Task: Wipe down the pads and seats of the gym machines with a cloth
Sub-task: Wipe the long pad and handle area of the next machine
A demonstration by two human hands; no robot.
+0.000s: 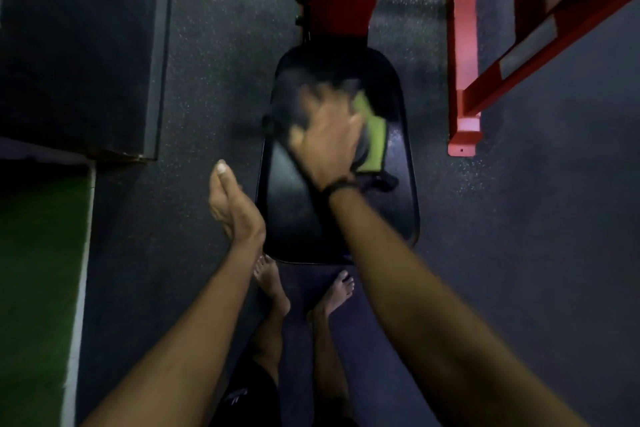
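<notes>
Both forearms are bare to the frame edge; no sleeves in view. Right wrist carries a thin dark band (341, 185), close-fitting, with no visible face or markings. Left hand (230, 204) and right hand (325, 140) are ungloved; the right is motion-blurred. Dark shorts (251, 392) show at the lower edge, bearing a small pale mark, unreadable. Both feet (273, 288) are bare.

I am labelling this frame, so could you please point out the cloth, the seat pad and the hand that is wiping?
cloth (374, 130): head view, on its green part beside the hand.
seat pad (294, 218): head view, on its bare black lower left surface.
right hand (325, 139): head view, on the back of the hand.
</notes>
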